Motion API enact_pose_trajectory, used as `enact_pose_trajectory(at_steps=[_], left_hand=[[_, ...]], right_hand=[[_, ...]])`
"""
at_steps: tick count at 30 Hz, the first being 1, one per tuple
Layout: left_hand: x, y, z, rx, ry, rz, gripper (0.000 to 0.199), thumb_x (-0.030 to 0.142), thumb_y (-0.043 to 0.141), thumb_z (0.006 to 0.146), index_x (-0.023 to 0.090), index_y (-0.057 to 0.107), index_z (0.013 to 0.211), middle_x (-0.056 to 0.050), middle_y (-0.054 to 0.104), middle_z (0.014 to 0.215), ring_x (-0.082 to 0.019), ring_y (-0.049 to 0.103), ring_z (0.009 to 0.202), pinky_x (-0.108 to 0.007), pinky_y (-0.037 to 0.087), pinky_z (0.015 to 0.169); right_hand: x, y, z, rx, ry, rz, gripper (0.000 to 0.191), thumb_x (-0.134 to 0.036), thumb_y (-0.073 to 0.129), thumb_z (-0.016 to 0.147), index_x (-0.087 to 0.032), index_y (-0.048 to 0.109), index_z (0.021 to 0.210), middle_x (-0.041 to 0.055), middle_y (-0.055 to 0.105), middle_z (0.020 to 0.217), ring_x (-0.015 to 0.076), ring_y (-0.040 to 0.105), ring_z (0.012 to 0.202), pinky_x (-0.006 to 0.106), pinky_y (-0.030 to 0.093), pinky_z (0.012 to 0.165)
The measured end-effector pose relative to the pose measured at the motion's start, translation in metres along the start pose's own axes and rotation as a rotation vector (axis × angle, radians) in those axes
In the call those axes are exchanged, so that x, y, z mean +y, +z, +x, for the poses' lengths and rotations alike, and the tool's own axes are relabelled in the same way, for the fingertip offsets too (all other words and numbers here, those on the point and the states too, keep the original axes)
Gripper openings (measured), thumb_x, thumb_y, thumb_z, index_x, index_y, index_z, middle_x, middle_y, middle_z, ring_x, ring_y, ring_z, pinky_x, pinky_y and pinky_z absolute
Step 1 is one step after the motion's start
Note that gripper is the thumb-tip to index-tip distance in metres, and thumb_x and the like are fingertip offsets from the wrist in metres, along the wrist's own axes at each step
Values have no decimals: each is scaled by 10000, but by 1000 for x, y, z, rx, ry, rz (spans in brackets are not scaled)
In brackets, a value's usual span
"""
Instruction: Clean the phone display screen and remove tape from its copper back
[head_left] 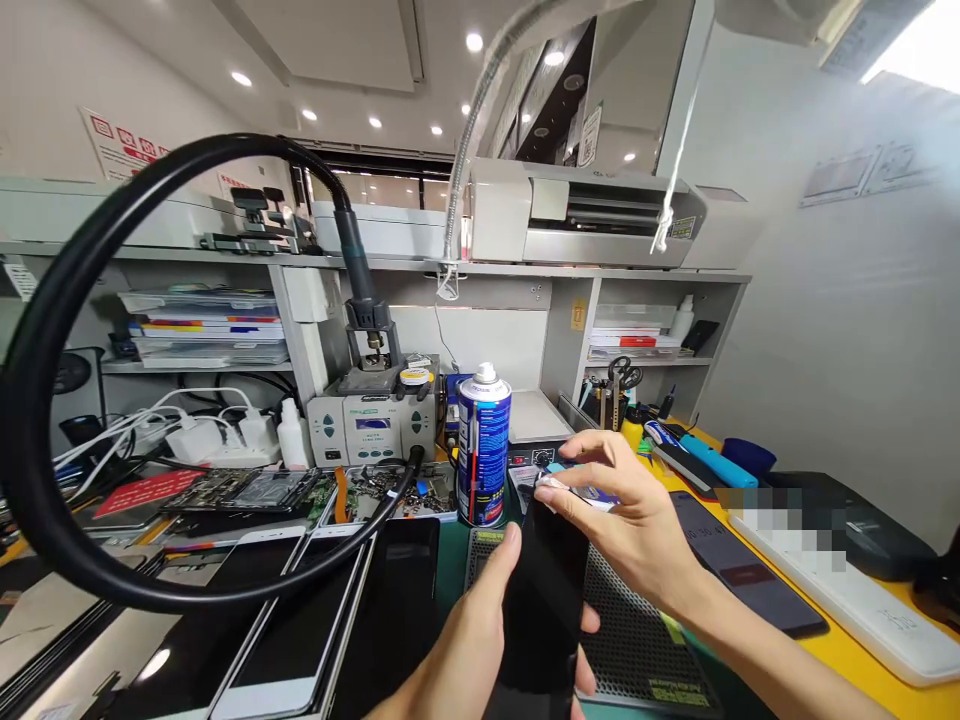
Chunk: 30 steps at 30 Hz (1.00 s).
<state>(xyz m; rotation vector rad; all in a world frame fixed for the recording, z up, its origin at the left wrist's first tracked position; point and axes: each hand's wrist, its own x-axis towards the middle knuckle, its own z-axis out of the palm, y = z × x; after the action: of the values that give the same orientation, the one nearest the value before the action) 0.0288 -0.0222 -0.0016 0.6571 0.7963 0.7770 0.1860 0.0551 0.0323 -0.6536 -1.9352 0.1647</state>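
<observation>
A black smartphone (546, 600) stands tilted toward me, its dark screen side in view. My left hand (480, 630) is closed round its lower half, the thumb along the left edge and fingertips showing at the right edge. At the phone's top end, my right hand (619, 500) pinches a small white wad (550, 482), apparently tissue or cloth, against the corner. Under the phone lies a black perforated mat (637, 620). A blue spray can (484, 450) with a white nozzle stands upright just behind the phone.
Several phones and screens (289, 630) lie at the left. A black hose (105, 240) loops from a hot-air station (375, 425) across the left side. To the right are a phone showing a timer (739, 560), a white power strip (877, 590) and a black case (855, 520).
</observation>
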Motion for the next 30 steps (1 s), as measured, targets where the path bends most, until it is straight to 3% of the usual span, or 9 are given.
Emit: enact_pose_trajectory(at_steps=[5,11,17,21,23,26,30], left_hand=[[2,-2,-4,41,88,-4,921,821,149,818,82,693,889,-66,608,635,-148,565,508,-259,389,583],[5,-1,-8,161,150,38,717,669,220,925,117,665,823,-36,578,620,-154,541,545,-289,410,628],[-4,-8,2,232,216,148,657,686,343,898,112,662,898,-33,586,698,-168,547,636,-317,444,689],[-9,-13,5,201,322,164,580,651,398,905,140,674,890,-21,561,727,-176,526,679,-324,452,689],[-8,-14,5,189,366,153,569,638,407,912,150,683,1005,-27,578,777,-187,526,742,-313,450,690],[-8,-14,3,214,320,110,624,664,396,904,171,631,1204,-50,598,909,-189,515,794,-298,430,662],[-8,-12,4,226,269,46,627,688,387,894,217,633,1227,-43,560,941,-161,485,764,-275,403,630]], right_hand=[[-7,7,-1,-22,-195,-86,272,-83,638,877,-267,713,1062,46,584,822,194,508,758,339,443,653],[-11,15,-13,-138,-262,-77,456,11,492,915,-258,575,1274,76,567,959,170,546,800,283,494,644],[-11,11,-11,-125,-133,13,396,-25,510,931,-279,591,1224,55,559,938,164,570,795,285,492,651],[-19,15,-19,-165,-188,49,389,-4,508,923,-230,559,1235,62,577,903,161,572,775,282,501,652],[-21,17,-21,-181,-193,50,355,-12,515,926,-211,568,1215,62,585,887,156,571,751,280,499,643],[-18,17,-18,-116,-139,29,263,-46,547,930,-190,622,1138,62,602,863,160,576,736,289,491,634],[-13,14,-12,-34,-56,45,183,-83,583,928,-173,670,1062,59,620,839,166,580,734,294,485,631]])
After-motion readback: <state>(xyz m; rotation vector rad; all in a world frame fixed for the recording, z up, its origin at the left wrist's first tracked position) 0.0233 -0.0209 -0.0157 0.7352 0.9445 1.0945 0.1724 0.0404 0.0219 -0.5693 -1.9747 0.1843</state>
